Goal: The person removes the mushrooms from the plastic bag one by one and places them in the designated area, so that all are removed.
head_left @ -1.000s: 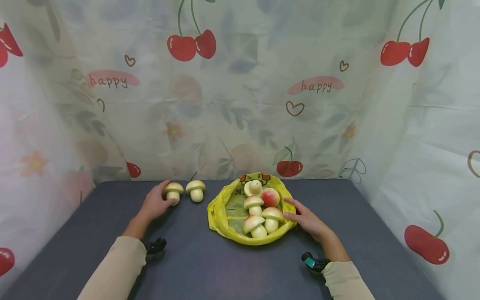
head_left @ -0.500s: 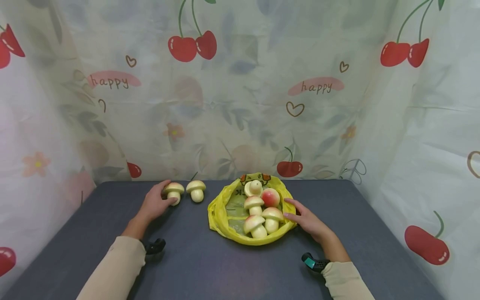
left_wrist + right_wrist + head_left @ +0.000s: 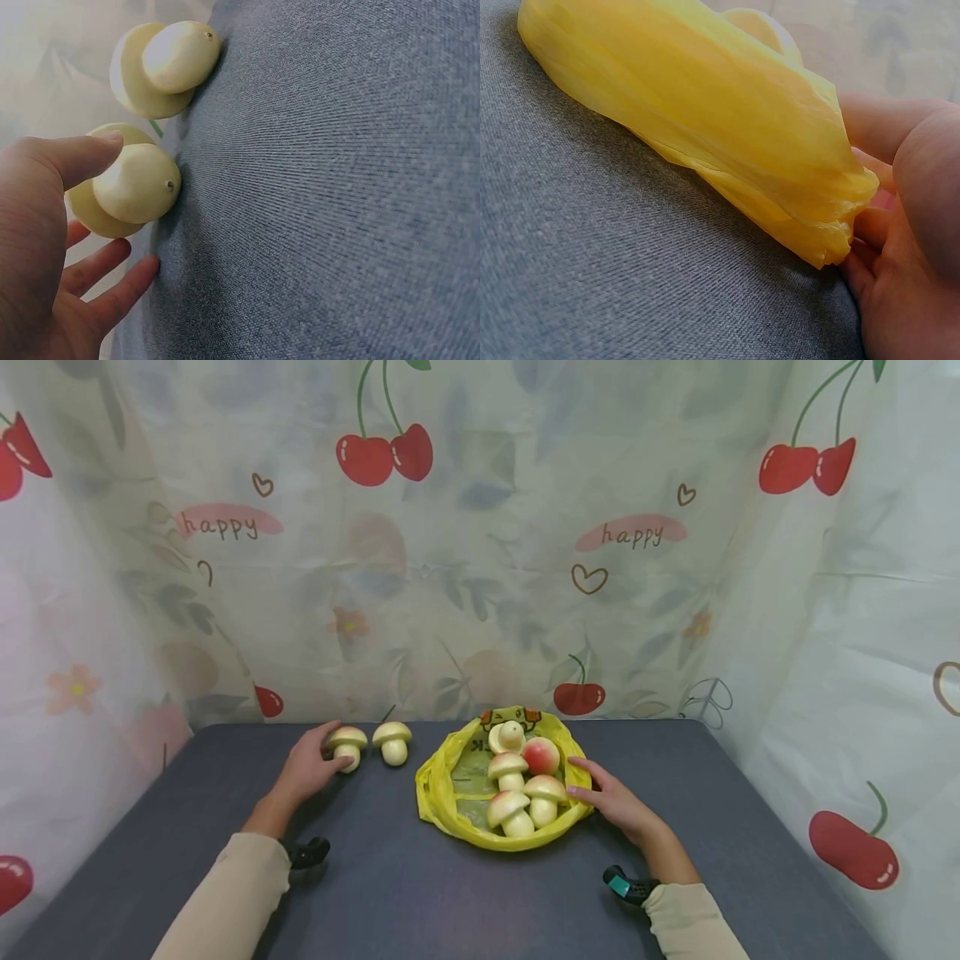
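Observation:
My left hand [image 3: 309,766] is around a mushroom [image 3: 347,737] with a pale stem and a reddish-cream cap, standing at the table's far left. In the left wrist view the thumb [image 3: 88,156] lies against this mushroom, other fingers reaching behind and below it. Just right of it stands a second mushroom [image 3: 392,740], untouched. My right hand [image 3: 621,800] holds the right rim of a yellow plastic bag [image 3: 432,789], thumb over the edge and fingers outside. Inside the rolled-open bag lie several mushrooms [image 3: 508,810] and a round red-and-cream piece [image 3: 541,755], perhaps a cap seen from above.
A dark grey cloth-covered table [image 3: 465,902] lies under everything. Behind its far edge hangs a printed curtain [image 3: 480,568], which also closes off both sides. Black wrist devices are on both wrists, the right one [image 3: 628,885] with a teal patch.

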{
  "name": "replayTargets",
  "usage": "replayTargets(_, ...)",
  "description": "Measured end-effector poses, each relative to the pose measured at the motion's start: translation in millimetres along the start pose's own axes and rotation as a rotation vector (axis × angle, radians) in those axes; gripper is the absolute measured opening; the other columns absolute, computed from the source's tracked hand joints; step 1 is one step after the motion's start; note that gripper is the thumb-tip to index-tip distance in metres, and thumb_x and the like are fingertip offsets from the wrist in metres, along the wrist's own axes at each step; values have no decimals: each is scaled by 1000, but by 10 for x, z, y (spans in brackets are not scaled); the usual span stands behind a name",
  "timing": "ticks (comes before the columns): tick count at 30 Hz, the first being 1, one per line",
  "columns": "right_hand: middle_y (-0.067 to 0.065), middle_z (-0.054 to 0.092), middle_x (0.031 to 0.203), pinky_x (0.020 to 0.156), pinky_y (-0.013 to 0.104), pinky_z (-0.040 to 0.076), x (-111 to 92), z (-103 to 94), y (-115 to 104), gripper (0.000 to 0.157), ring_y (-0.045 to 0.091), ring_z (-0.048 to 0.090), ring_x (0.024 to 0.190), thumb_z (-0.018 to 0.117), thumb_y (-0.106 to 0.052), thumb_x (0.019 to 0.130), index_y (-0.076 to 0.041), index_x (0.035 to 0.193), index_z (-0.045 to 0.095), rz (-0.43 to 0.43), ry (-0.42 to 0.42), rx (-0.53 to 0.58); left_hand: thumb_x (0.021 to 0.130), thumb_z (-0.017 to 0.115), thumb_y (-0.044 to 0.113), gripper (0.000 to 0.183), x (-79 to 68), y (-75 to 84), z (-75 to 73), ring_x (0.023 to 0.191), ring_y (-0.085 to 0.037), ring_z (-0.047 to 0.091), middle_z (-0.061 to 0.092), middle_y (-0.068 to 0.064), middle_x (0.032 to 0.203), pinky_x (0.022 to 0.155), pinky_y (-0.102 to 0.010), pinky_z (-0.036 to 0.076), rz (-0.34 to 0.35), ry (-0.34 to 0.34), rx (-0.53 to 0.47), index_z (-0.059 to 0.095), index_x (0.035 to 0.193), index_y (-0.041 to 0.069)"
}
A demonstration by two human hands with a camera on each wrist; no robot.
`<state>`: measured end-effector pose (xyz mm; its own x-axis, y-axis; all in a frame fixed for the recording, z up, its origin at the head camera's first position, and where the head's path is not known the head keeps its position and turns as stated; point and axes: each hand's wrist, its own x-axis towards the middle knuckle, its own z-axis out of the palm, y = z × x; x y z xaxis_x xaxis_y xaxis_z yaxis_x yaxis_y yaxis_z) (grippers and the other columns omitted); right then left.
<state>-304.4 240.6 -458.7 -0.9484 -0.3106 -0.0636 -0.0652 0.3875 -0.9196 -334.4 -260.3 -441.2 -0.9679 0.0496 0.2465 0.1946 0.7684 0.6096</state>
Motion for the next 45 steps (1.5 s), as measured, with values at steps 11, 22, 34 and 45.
replayTargets(11,19,21,156,112,57,16,-3,-1,-16,68,37,18,142,61,-34,96,-10,152,29,10,2,-2,91,69,17,67,-20,-16,8,123,-46,44,40,-30,140,97,-57,39,6,14,5,37,145,-4)
replayTargets(22,19,21,156,113,57,15,10,-5,-9,66,37,17,143,60,-32,97,-10,152,29,0,4,-17,90,69,19,67,-24,-31,1,127,-46,39,40,-30,139,100,-59,34,28,26,30,38,144,-5)
replayTargets(34,19,21,156,113,57,16,10,-4,-1,65,37,17,142,59,-30,98,-10,152,29,9,6,-19,90,70,22,67,-46,11,-11,127,-47,38,36,-30,142,99,-60,34,56,28,47,39,144,-3)
replayTargets(45,19,21,156,113,56,16,20,-7,4,66,37,18,142,60,-32,97,-10,152,29,5,1,-17,91,67,31,66,-83,67,-23,128,-52,32,31,-27,147,99,-66,29,19,35,134,40,145,3)
